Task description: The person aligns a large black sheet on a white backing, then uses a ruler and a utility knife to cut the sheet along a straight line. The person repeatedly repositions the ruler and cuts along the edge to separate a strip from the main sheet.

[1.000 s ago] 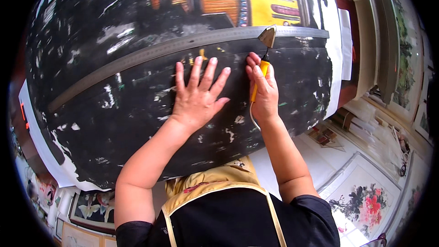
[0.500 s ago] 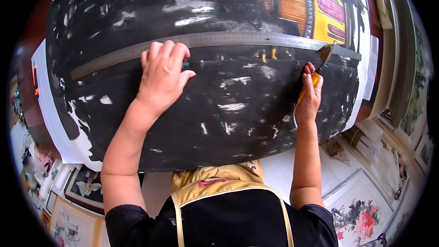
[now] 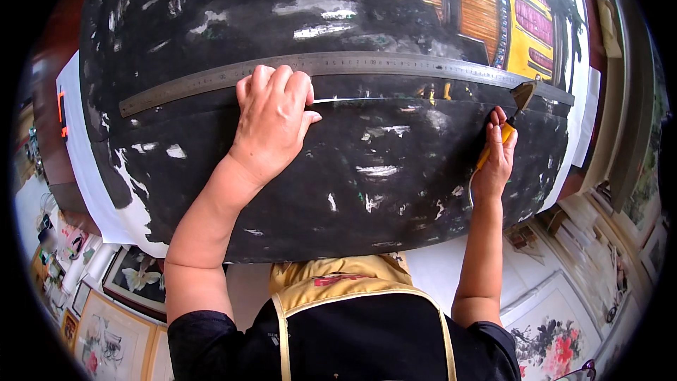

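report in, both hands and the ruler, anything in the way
Left hand, fingers bent, at lower edge of long metal ruler. Right hand gripping yellow-handled tool. Ruler lying across dark painting. Tool's metal head overlaps ruler's right end in view.

Bright light; fisheye distortion bows the ruler (image 3: 374, 63) (black fills the corners).

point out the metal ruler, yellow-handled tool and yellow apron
Metal ruler (image 3: 381, 63), head view: middle of its face.
Yellow-handled tool (image 3: 508, 130), head view: its handle.
Yellow apron (image 3: 338, 271), head view: front cloth.
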Available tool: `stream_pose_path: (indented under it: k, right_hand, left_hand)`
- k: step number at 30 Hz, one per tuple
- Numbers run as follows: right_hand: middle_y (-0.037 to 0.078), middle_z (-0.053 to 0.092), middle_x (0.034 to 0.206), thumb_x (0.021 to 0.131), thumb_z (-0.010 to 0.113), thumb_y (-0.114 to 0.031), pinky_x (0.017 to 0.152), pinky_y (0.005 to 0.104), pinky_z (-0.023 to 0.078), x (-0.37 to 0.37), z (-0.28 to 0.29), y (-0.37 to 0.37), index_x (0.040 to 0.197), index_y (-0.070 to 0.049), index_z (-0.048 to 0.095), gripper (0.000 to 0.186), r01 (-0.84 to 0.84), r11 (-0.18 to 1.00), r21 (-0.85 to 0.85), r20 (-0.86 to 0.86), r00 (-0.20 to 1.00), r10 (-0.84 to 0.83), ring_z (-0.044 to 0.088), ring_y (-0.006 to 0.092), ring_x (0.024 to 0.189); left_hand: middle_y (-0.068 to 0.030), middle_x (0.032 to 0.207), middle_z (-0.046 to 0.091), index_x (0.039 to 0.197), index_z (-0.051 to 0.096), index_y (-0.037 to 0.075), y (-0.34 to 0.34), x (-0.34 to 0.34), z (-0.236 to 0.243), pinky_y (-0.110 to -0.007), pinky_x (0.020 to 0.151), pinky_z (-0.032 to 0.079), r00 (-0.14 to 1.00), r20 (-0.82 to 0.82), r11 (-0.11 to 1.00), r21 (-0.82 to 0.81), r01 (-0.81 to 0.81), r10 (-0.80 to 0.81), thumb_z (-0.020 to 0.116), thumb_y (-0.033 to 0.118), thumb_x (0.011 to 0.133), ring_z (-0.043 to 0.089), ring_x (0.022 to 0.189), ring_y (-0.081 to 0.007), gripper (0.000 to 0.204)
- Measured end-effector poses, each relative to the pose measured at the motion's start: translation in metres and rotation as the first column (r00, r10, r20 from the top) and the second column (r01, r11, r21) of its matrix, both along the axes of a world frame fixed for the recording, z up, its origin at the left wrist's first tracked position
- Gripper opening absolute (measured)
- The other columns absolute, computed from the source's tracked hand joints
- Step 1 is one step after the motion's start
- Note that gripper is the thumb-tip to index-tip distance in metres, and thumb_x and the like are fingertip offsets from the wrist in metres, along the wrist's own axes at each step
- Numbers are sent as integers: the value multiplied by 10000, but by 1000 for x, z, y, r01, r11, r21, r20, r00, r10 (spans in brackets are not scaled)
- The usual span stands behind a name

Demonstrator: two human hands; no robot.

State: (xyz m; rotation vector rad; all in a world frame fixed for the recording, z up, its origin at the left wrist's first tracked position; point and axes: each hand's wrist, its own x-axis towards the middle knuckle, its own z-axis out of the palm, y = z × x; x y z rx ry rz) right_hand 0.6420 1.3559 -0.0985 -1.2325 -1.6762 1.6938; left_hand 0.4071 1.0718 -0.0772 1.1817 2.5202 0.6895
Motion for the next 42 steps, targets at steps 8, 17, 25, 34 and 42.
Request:
stream_pose_path:
  k: [8, 17, 25, 34, 42]
  right_hand:
    - [110, 491, 1460, 1074, 504, -164, 1195, 334, 275, 1, 1, 0, 1398, -2, 457, 365, -7, 1000, 3, 4, 1000, 7, 444, 186, 1380]
    - [95, 492, 1460, 1071, 502, -135, 1183, 311, 283, 2, -9, 4, 1412, -2, 453, 369, -40, 999, 31, -23, 999, 41, 453, 168, 1370]
    - [150, 493, 1490, 1079, 473, -152, 1210, 347, 239, 9, -12, 3, 1447, 20, 437, 408, -63, 995, 83, 0, 998, 63, 418, 213, 1424]
    - [125, 507, 1471, 1080, 481, -207, 1202, 339, 230, 12, -19, 9, 1439, 17, 457, 424, -117, 968, 222, 112, 989, 94, 423, 190, 1407]
    - [81, 498, 1473, 1083, 482, -263, 1192, 336, 247, 12, -16, 12, 1475, -4, 435, 472, -136, 961, 241, 169, 981, 96, 434, 181, 1383]
  left_hand:
    - [-42, 955, 523, 956, 549, 112, 1, 0, -2, -428, 920, 363, 1000, -19, 1000, -6, -15, 15, 757, 111, 822, 490, 989, -277, 248]
    - [-73, 1292, 511, 1330, 589, 173, -25, 47, -9, -462, 1016, 343, 962, -266, 998, 45, -48, 58, 754, 212, 838, 481, 1180, -285, 521]
    - [-81, 1426, 410, 1434, 528, 425, -110, 93, -19, -583, 1164, 197, 962, -264, 986, -164, 27, -70, 502, 668, 945, 336, 1361, -304, 546]
    - [-115, 1494, 398, 1476, 511, 276, -187, 28, -24, -606, 1179, 214, 951, -296, 989, -88, -119, 88, 608, 542, 941, 371, 1396, -325, 605]
    - [-99, 1346, 558, 1317, 628, 139, -318, -76, -30, -493, 1134, 362, 860, -341, 923, 82, -376, 380, 653, 65, 908, 522, 1279, -346, 416]
